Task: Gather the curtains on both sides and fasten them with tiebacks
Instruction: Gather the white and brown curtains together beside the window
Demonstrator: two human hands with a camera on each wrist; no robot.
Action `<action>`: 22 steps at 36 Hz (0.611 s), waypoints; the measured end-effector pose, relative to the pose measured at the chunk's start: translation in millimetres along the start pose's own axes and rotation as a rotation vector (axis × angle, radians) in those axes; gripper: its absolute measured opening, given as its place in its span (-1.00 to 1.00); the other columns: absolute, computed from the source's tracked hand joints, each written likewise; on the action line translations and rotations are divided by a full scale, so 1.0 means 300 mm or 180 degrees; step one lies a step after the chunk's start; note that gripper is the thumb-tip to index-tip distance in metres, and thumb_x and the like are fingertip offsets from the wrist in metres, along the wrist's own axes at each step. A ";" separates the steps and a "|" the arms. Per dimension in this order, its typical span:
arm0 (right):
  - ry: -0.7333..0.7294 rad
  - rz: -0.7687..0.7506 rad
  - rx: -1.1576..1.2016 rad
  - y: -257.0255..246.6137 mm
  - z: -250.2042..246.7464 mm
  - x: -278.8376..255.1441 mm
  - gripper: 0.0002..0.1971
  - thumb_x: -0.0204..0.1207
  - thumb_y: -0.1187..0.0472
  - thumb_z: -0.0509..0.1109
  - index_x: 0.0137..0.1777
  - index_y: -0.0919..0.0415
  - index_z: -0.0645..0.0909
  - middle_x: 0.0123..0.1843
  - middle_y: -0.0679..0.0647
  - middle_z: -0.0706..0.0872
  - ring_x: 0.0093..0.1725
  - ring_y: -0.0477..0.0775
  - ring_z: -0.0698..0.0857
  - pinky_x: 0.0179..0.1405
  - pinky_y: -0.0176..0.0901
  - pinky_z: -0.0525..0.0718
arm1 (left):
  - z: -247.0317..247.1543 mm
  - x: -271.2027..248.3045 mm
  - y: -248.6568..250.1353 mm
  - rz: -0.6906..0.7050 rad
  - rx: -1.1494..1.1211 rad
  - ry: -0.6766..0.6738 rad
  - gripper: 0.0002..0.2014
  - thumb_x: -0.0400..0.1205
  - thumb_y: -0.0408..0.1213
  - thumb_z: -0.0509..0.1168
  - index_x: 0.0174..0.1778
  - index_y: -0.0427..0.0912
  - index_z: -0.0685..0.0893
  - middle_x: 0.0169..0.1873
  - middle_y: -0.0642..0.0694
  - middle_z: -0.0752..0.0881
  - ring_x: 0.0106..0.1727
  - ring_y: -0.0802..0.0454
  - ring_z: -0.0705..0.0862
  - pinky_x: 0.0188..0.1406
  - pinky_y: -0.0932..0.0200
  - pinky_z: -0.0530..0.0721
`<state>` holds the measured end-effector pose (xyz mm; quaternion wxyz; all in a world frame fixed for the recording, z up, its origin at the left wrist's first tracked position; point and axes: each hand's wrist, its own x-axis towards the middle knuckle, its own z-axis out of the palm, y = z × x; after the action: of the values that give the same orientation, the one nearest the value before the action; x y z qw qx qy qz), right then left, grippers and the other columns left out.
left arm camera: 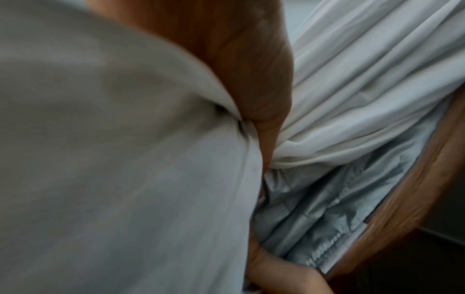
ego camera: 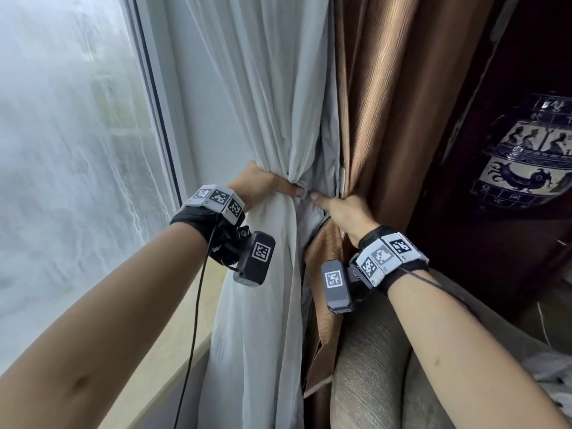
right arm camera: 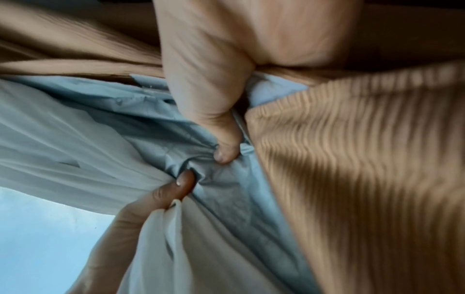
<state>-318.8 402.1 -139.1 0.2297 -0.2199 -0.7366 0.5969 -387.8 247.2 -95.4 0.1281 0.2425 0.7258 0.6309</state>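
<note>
A white sheer curtain (ego camera: 263,88) hangs by the window. Beside it hangs a brown curtain (ego camera: 380,103) with a grey lining (ego camera: 328,144). My left hand (ego camera: 263,187) grips the sheer curtain in a tight bunch from the left, thumb across the front. From the right, my right hand (ego camera: 343,212) grips the brown curtain and lining, and the two thumbs nearly meet. In the right wrist view my right thumb (right arm camera: 226,151) presses into the grey lining (right arm camera: 226,199), close to my left thumb (right arm camera: 182,185). The left wrist view shows my left hand (left arm camera: 264,79) wrapped around white folds (left arm camera: 352,99). No tieback shows.
The window glass (ego camera: 62,150) and its frame (ego camera: 161,119) lie to the left, with a pale sill (ego camera: 173,351) below. A grey sofa arm (ego camera: 371,366) stands against the curtains at the lower right. A dark cabinet with a painted vase (ego camera: 526,156) is at the right.
</note>
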 end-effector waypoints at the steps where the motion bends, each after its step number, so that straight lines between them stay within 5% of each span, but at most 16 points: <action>1: 0.0023 0.0017 -0.0014 0.000 -0.002 0.002 -0.53 0.42 0.14 0.63 0.25 0.39 0.69 0.13 0.11 0.76 0.07 -0.02 0.70 0.03 -0.28 0.56 | 0.001 0.004 0.003 -0.0023 -0.0015 0.0009 -0.62 0.24 -0.66 0.59 -0.13 -0.21 0.76 -0.23 -0.11 0.82 -0.14 -0.04 0.80 -0.10 0.09 0.76; 7: -0.0024 0.0175 0.0053 -0.004 -0.025 0.012 -0.50 0.45 0.18 0.61 0.33 0.40 0.64 0.23 0.13 0.74 0.20 0.06 0.70 0.30 -0.16 0.59 | 0.027 0.022 0.002 -0.0189 -0.0035 -0.0176 -0.24 0.04 -0.52 0.63 0.25 -0.32 0.70 0.02 -0.21 0.83 0.08 -0.20 0.79 0.15 -0.13 0.75; 11: -0.0179 0.0226 0.0202 -0.017 -0.053 0.000 -0.60 0.50 0.30 0.55 0.31 0.43 0.64 0.18 0.11 0.73 0.13 0.03 0.67 0.22 -0.20 0.58 | 0.043 0.036 0.006 -0.0150 -0.0050 -0.0389 -0.48 0.12 -0.57 0.59 0.01 -0.24 0.76 -0.06 -0.18 0.84 0.03 -0.18 0.80 0.11 -0.05 0.77; 16: -0.0085 0.0119 0.0326 -0.019 -0.064 -0.009 -0.60 0.50 0.41 0.52 0.33 0.44 0.63 0.16 0.11 0.71 0.13 0.03 0.69 0.14 -0.21 0.60 | 0.052 0.059 0.007 -0.0272 0.0053 -0.0919 -0.54 0.12 -0.45 0.54 -0.02 -0.27 0.80 -0.06 -0.22 0.84 0.06 -0.22 0.80 0.21 -0.06 0.72; 22: -0.0036 0.0238 0.0332 -0.002 -0.084 0.010 -0.58 0.41 0.40 0.59 0.27 0.41 0.67 0.23 0.24 0.76 0.16 0.12 0.74 0.24 -0.08 0.67 | 0.064 0.086 0.010 -0.0343 0.0158 -0.1357 -0.70 0.13 -0.50 0.45 -0.22 -0.25 0.82 -0.20 -0.24 0.82 -0.16 -0.18 0.77 0.00 0.03 0.73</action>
<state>-306.0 423.3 -133.7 0.2143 -0.2316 -0.6971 0.6438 -399.6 276.9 -92.7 0.3062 0.3343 0.7095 0.5395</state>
